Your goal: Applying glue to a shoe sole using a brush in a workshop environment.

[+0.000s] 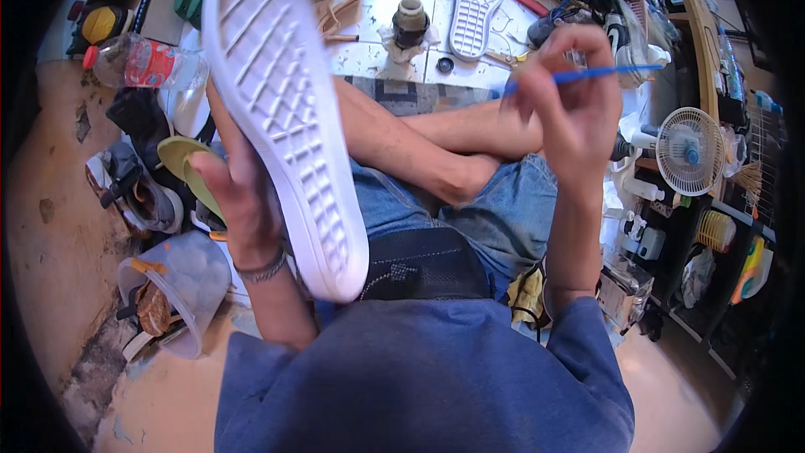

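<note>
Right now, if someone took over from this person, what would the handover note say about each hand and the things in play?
Left hand: holds a white shoe sole from behind, tread side up toward the camera, tilted over the lap.
Right hand: pinches a thin blue brush, raised clear of the sole, not touching it.
Nearby: a second white sole and a small dark jar lie on the floor ahead.
Done: no coating is visible on the tread.
Left: the brush has not yet met the sole.
</note>
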The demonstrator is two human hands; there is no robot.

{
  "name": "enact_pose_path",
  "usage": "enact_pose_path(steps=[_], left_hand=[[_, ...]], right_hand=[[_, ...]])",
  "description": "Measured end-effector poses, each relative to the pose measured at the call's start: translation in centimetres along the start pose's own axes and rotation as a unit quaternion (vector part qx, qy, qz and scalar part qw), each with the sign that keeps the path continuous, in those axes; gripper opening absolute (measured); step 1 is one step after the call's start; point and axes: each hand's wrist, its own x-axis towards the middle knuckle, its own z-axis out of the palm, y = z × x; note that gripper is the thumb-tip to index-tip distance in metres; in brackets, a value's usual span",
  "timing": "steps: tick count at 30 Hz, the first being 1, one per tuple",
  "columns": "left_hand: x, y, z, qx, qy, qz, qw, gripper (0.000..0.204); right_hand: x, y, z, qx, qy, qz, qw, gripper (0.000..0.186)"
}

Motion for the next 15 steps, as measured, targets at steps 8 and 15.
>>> enact_pose_path(steps=[8, 15], left_hand=[[-3.3, -2.2, -4.2, 0.041, 0.078, -0.138, 0.987, 0.072], [-1.6, -2.7, -4.7, 0.027, 0.084, -0.088, 0.992, 0.067]], right_hand=[[8.5, 10.7, -0.4, -0.228, -0.037, -0.059, 0.971, 0.038], [9.7, 14.6, 1.6, -0.376, -0.113, -0.077, 0.917, 0.032]])
